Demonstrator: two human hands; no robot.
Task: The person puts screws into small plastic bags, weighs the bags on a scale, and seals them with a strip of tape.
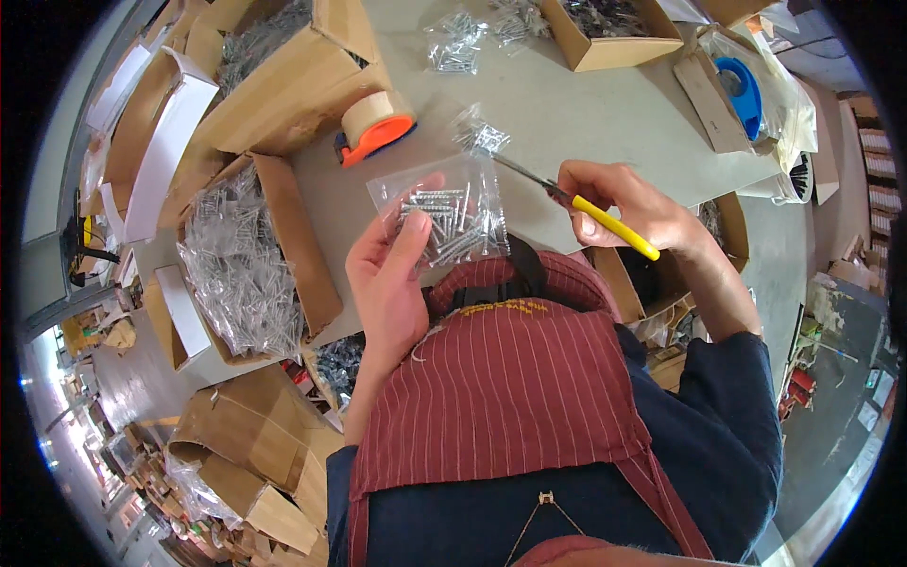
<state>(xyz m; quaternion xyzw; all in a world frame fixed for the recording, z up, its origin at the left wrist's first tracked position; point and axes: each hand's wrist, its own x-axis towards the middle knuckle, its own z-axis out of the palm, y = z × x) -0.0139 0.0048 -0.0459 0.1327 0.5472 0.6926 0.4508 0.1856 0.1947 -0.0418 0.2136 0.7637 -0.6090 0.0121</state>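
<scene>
My left hand (392, 269) grips a clear plastic bag of screws (463, 213), thumb in front and fingers behind it. In my right hand (628, 198) is a pair of scissors (619, 230) with a yellow handle. Their dark metal blades point left toward the upper right corner of the bag; whether they touch it I cannot tell. Just beyond the held bag, a small clear bag of screws (484, 137) lies on the grey table (586, 113).
An orange tape dispenser (385, 128) stands left of centre. At the left, an open carton (300, 255) is full of bagged screws. More cartons (614, 52) and screw bags (455, 45) sit at the back. A blue tape dispenser (742, 97) lies at the right.
</scene>
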